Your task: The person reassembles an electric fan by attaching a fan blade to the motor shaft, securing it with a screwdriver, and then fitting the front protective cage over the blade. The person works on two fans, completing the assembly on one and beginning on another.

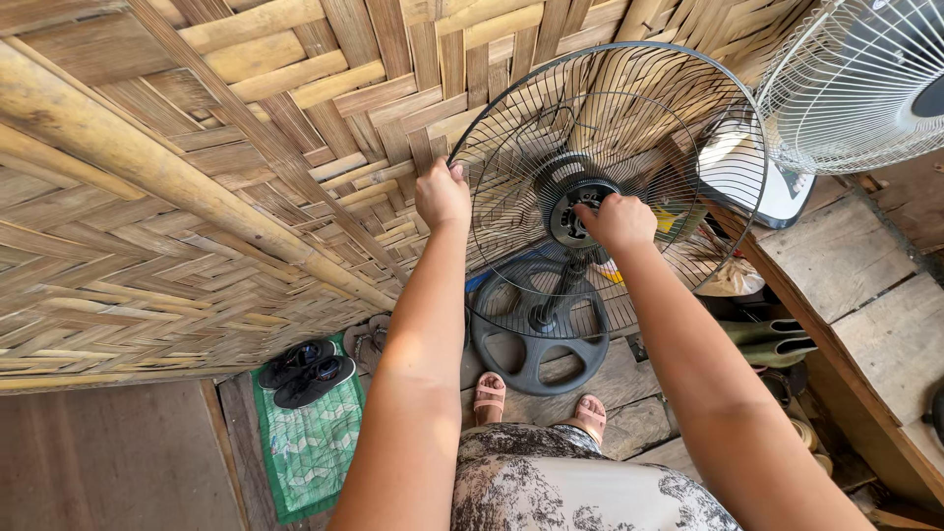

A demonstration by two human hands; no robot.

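A woven bamboo wall (197, 177) fills the left of the view, and a black standing fan (610, 177) rises before it on a round base (539, 339), beside a white fan (860, 79) at upper right. The left hand (442, 195) is closed on the rim of the black wire guard (678, 128); the right hand (618, 221) grips the hub (570, 211) at the guard's centre. Smaller still, black shoes (305, 372) lie on a green mat (310, 447) at floor level.

Single head view, looking steeply down, close over fan guard (610, 187) and floor.
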